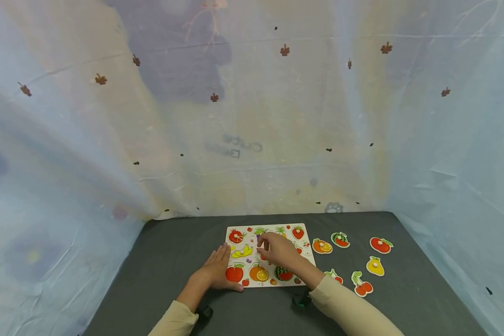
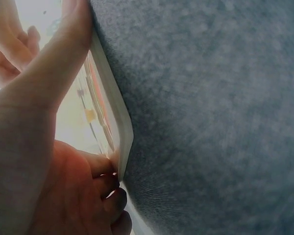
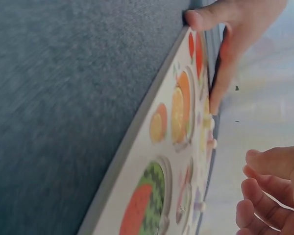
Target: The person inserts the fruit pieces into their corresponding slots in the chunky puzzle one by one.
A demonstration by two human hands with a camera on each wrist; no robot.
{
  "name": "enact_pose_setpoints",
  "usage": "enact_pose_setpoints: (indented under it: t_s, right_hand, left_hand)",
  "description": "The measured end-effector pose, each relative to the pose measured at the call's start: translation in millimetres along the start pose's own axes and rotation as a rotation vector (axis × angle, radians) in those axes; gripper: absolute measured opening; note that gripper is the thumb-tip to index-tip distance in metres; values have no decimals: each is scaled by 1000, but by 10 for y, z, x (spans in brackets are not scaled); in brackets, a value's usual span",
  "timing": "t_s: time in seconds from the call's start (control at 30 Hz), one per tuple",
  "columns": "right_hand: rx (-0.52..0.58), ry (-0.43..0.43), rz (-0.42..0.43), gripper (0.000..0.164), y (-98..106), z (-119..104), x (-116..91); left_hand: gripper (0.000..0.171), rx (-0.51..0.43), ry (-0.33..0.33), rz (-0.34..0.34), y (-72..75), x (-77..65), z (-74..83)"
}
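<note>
A white fruit puzzle board (image 1: 273, 227) lies flat on the dark table. My left hand (image 1: 213, 270) rests along its left side, fingers fairly straight and the thumb at the front corner. Over the middle of the board hovers my right hand (image 1: 279, 249), its fingers loosely bent; the right wrist view shows nothing between thumb and fingers. A knobbed banana piece (image 1: 241, 252) sits left of that hand. The orange slot (image 3: 179, 115) and watermelon slot (image 3: 149, 196) look recessed, showing printed fruit. My right hand and forearm cover part of the board.
Loose knobbed pieces lie to the right: an orange (image 1: 322, 246), a watermelon (image 1: 340, 240), a round red fruit (image 1: 381, 245), a yellow pear (image 1: 375, 266) and cherries (image 1: 362, 285). Another red-and-green piece (image 1: 335, 276) is partly behind my right sleeve. A patterned curtain (image 1: 252, 116) surrounds the table.
</note>
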State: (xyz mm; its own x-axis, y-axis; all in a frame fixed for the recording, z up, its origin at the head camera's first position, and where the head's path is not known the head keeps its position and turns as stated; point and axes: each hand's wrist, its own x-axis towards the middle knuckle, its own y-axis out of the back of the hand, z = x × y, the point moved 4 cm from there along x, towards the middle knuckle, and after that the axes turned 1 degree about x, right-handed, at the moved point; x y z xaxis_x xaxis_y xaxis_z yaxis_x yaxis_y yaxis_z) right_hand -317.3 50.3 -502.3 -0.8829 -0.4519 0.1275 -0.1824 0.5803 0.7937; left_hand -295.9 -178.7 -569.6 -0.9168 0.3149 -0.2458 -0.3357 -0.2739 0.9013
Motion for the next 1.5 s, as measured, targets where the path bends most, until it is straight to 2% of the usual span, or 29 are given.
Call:
enact_pose_setpoints:
  t_s: [0.13,0.33,0.63,0.87,1.1,1.33,1.5]
  right_hand:
    - [-16,-9,30,8,124,36,-89]
    - [-31,-7,78,8,288,152,-238]
    - [-36,-2,183,6,533,296,-513]
    - [-24,-105,186,6,671,470,-685]
    - [-29,-156,211,6,789,621,-854]
    - [-24,-220,214,7,884,813,-1055]
    - [-2,-245,232,8,935,944,-1169]
  left_hand:
    - [150,4,14,10,17,-7,19]
    - [150,13,8,18,-79,90,-87]
    - [152,-13,1,-18,52,-36,54]
    - [152,-27,-1,-10,2,-11,-2]
    - [152,-31,-8,4,-21,16,-30]
    - [155,-10,13,-31,-19,18,-10]
    - [153,-3,5,-16,-11,3,0]
